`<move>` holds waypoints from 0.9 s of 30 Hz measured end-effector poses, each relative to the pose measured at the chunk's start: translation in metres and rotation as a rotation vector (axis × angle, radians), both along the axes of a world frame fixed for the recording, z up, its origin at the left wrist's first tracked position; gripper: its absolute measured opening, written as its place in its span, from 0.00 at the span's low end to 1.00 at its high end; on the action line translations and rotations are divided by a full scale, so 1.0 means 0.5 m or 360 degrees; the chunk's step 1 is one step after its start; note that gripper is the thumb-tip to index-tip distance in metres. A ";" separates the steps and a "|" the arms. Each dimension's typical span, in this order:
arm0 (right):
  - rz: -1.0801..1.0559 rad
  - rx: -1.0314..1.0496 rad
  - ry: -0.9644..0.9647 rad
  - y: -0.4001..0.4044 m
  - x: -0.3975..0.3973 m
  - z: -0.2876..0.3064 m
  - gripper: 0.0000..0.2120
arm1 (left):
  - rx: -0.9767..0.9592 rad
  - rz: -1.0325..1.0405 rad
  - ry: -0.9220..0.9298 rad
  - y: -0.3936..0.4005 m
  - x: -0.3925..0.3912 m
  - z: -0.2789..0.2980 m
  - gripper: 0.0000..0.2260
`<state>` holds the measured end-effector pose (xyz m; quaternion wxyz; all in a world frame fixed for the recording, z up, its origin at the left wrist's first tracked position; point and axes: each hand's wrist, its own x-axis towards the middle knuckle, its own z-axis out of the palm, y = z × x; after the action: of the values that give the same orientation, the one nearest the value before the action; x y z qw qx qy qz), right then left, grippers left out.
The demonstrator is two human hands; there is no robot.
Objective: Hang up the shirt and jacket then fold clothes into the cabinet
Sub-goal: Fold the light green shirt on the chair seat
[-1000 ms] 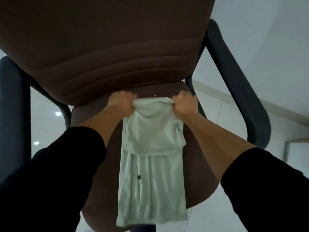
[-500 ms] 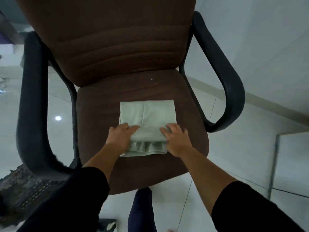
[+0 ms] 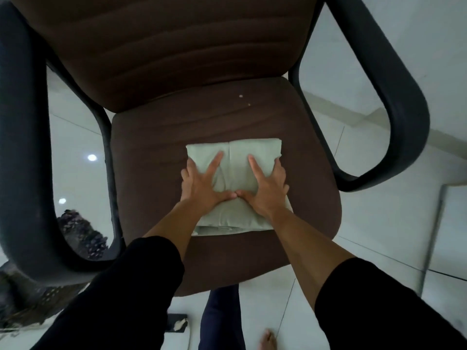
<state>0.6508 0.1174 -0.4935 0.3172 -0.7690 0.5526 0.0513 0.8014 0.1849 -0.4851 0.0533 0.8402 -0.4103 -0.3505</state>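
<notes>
Folded garment [image 3: 235, 157] under spread fingers [image 3: 214, 162]

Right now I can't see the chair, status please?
Left hand, right hand flat on folded green garment. Garment on chair seat. Nothing in the way.

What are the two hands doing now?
Left hand: open, pressing flat on the folded green cloth.
Right hand: open, pressing the same cloth.

A brown fabric office chair [image 3: 156, 137] with black curved plastic armrests [image 3: 394, 97] stands on a glossy white tiled floor [image 3: 379, 223], a dark woven basket [image 3: 30, 299] beside it.
</notes>
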 end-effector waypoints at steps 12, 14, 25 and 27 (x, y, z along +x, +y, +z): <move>-0.0016 0.0291 0.0044 0.012 -0.022 0.076 0.36 | 0.0165 -0.0196 0.0092 -0.012 -0.004 0.072 0.54; -0.0104 0.0283 0.0051 0.024 -0.051 0.113 0.36 | 0.0145 -0.0265 0.0119 -0.016 -0.017 0.112 0.55; -0.0596 -0.0093 -0.0085 0.189 -0.356 0.444 0.38 | -0.0279 -0.0808 0.0088 0.042 -0.286 0.434 0.58; -0.0739 -0.0156 -0.0097 0.252 -0.446 0.507 0.38 | -0.0377 -0.0985 0.0078 0.075 -0.371 0.501 0.58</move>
<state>0.4280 0.2435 -0.2402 0.2994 -0.6370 0.7066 -0.0730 0.6158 0.2222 -0.2347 0.0515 0.6550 -0.6825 -0.3201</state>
